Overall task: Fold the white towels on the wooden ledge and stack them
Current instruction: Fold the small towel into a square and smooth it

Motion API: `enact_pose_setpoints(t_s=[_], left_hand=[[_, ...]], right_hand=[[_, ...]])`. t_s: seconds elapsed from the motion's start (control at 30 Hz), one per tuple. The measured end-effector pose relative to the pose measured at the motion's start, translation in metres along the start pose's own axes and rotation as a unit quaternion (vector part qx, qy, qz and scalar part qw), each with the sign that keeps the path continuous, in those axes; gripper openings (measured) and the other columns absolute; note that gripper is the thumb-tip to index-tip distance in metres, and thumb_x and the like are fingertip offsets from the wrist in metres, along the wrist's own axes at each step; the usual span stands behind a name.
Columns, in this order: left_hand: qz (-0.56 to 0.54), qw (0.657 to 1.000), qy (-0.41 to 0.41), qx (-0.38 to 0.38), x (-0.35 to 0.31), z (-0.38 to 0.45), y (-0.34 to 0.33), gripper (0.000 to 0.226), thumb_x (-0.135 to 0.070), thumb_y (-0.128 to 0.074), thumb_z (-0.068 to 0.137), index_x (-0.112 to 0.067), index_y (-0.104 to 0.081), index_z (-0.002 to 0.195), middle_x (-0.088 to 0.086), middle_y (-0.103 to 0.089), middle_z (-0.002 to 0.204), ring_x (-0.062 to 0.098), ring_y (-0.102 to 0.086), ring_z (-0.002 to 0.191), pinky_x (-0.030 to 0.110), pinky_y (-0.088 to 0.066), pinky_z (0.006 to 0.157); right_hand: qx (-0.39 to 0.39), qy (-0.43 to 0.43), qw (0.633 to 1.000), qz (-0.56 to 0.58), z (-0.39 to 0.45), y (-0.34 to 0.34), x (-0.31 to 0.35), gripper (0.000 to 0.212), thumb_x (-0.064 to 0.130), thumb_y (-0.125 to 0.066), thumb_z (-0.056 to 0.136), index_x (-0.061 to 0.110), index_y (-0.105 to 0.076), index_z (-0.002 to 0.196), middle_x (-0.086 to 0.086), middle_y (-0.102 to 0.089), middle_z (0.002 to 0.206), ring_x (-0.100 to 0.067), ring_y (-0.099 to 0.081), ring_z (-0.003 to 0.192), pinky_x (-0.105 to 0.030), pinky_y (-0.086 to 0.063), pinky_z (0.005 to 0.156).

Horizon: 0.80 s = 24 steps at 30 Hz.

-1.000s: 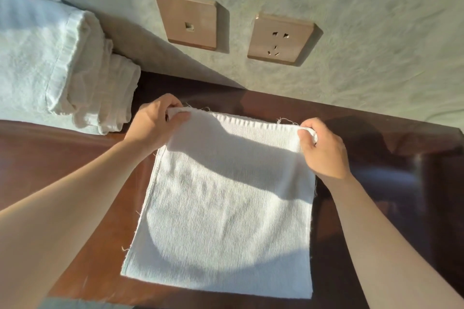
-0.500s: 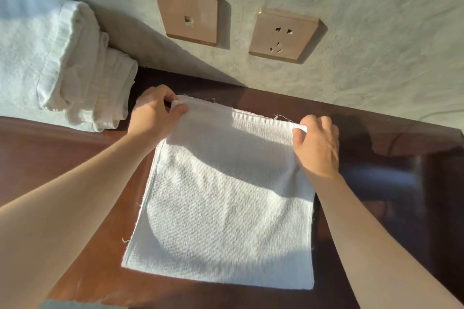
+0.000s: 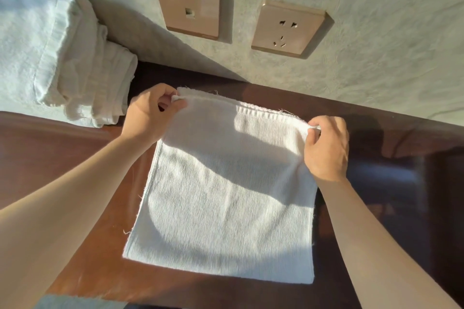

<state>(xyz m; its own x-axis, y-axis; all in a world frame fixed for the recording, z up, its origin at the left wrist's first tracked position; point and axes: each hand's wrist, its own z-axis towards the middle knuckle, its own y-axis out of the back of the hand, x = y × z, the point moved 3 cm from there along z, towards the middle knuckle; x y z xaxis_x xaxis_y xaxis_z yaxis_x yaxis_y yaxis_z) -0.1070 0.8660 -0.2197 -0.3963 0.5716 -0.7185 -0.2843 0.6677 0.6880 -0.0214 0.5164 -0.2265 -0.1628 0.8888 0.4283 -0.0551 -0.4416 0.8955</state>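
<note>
Pinching the towel's [image 3: 226, 183] far corners, left hand [image 3: 148, 118] and right hand [image 3: 326, 148] each grip cloth between thumb and curled fingers. It lies spread flat on the ledge [image 3: 75, 170], far edge lifted slightly. Left of it sits the stack [image 3: 62, 52], against the wall [image 3: 376, 32].

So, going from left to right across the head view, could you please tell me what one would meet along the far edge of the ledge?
Stack of folded towels → left hand pinching the far left corner → white towel → right hand pinching the far right corner → bare dark wooden ledge.
</note>
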Motion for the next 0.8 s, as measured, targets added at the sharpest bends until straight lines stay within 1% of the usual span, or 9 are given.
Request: enact_pose_setpoints(t_s=[0.13, 0.27, 0.33, 0.43, 0.57, 0.63, 0.7, 0.73, 0.8], left_hand=[[-0.095, 0.995, -0.042, 0.006, -0.009, -0.015, 0.016, 0.013, -0.028, -0.075, 0.09, -0.029, -0.063, 0.09, -0.013, -0.069, 0.084, 0.0, -0.065, 0.076, 0.008, -0.048, 0.069], [-0.152, 0.988, -0.032, -0.014, -0.007, -0.037, 0.027, 0.02, -0.031, -0.075, 0.089, -0.04, -0.059, 0.083, -0.019, -0.066, 0.074, 0.0, -0.06, 0.069, 0.022, -0.049, 0.062], [-0.168, 0.985, -0.019, -0.04, -0.006, -0.045, 0.032, 0.023, -0.032, -0.075, 0.089, -0.045, -0.06, 0.078, -0.014, -0.066, 0.077, 0.003, -0.058, 0.066, 0.028, -0.046, 0.058], [-0.184, 0.981, -0.001, -0.062, -0.009, -0.054, 0.036, 0.026, -0.033, -0.075, 0.09, -0.045, -0.057, 0.075, -0.016, -0.062, 0.076, -0.002, -0.053, 0.063, 0.027, -0.042, 0.057], [-0.15, 0.985, 0.047, -0.064, -0.007, -0.051, 0.036, 0.007, -0.042, -0.07, 0.091, -0.039, -0.064, 0.088, -0.019, -0.059, 0.066, 0.003, -0.053, 0.061, 0.03, -0.048, 0.051], [-0.116, 0.99, 0.077, -0.022, -0.003, -0.044, 0.031, 0.026, -0.046, -0.065, 0.095, -0.037, -0.065, 0.119, -0.022, -0.068, 0.089, 0.006, -0.065, 0.083, 0.033, -0.057, 0.063], [-0.12, 0.988, 0.101, 0.007, 0.006, -0.044, 0.025, 0.057, -0.051, -0.062, 0.095, -0.03, -0.048, 0.146, -0.012, -0.066, 0.127, 0.008, -0.062, 0.114, 0.032, -0.054, 0.093], [-0.116, 0.988, 0.102, 0.006, 0.01, -0.051, 0.024, 0.062, -0.05, -0.063, 0.095, -0.025, -0.043, 0.149, -0.008, -0.06, 0.138, 0.008, -0.058, 0.122, 0.028, -0.047, 0.102], [-0.078, 0.994, 0.073, -0.01, 0.017, -0.081, 0.026, 0.055, -0.047, -0.063, 0.096, -0.021, -0.049, 0.142, -0.007, -0.061, 0.133, 0.008, -0.061, 0.115, 0.024, -0.046, 0.097]], right_hand=[[-0.092, -0.005, 0.993, 0.07, -0.009, 0.026, 0.004, 0.015, 0.005, -0.059, 0.093, 0.011, -0.071, 0.1, -0.005, -0.071, 0.102, -0.018, -0.064, 0.09, -0.016, -0.042, 0.083], [-0.14, -0.045, 0.977, 0.157, -0.031, 0.04, 0.003, 0.016, 0.012, -0.064, 0.093, 0.012, -0.077, 0.102, -0.001, -0.075, 0.111, -0.007, -0.069, 0.088, -0.02, -0.056, 0.081], [-0.132, -0.08, 0.968, 0.2, -0.036, 0.044, 0.003, 0.015, 0.013, -0.06, 0.094, 0.014, -0.072, 0.104, 0.008, -0.073, 0.102, -0.006, -0.068, 0.093, -0.032, -0.057, 0.088], [-0.089, -0.074, 0.965, 0.236, -0.04, 0.046, 0.009, 0.015, 0.014, -0.051, 0.097, 0.02, -0.06, 0.107, 0.009, -0.061, 0.091, -0.011, -0.059, 0.086, -0.042, -0.051, 0.083], [-0.04, -0.108, 0.959, 0.259, -0.048, 0.042, 0.014, 0.027, 0.018, -0.047, 0.1, 0.029, -0.056, 0.124, 0.014, -0.056, 0.088, -0.007, -0.054, 0.083, -0.027, -0.046, 0.083], [0.0, -0.163, 0.954, 0.25, -0.051, 0.035, 0.013, 0.038, 0.022, -0.05, 0.103, 0.027, -0.048, 0.14, 0.006, -0.058, 0.1, -0.008, -0.054, 0.088, -0.016, -0.042, 0.084], [0.029, -0.225, 0.944, 0.239, -0.061, 0.028, 0.008, 0.047, 0.025, -0.051, 0.103, 0.022, -0.039, 0.149, -0.001, -0.058, 0.121, -0.012, -0.055, 0.1, -0.02, -0.04, 0.094], [0.032, -0.237, 0.944, 0.227, -0.07, 0.027, 0.005, 0.05, 0.025, -0.052, 0.103, 0.019, -0.038, 0.15, -0.004, -0.057, 0.129, -0.014, -0.056, 0.107, -0.023, -0.04, 0.097], [0.031, -0.221, 0.955, 0.198, -0.094, 0.026, 0.002, 0.05, 0.023, -0.056, 0.102, 0.016, -0.04, 0.149, -0.008, -0.057, 0.136, -0.02, -0.057, 0.119, -0.027, -0.041, 0.102]])
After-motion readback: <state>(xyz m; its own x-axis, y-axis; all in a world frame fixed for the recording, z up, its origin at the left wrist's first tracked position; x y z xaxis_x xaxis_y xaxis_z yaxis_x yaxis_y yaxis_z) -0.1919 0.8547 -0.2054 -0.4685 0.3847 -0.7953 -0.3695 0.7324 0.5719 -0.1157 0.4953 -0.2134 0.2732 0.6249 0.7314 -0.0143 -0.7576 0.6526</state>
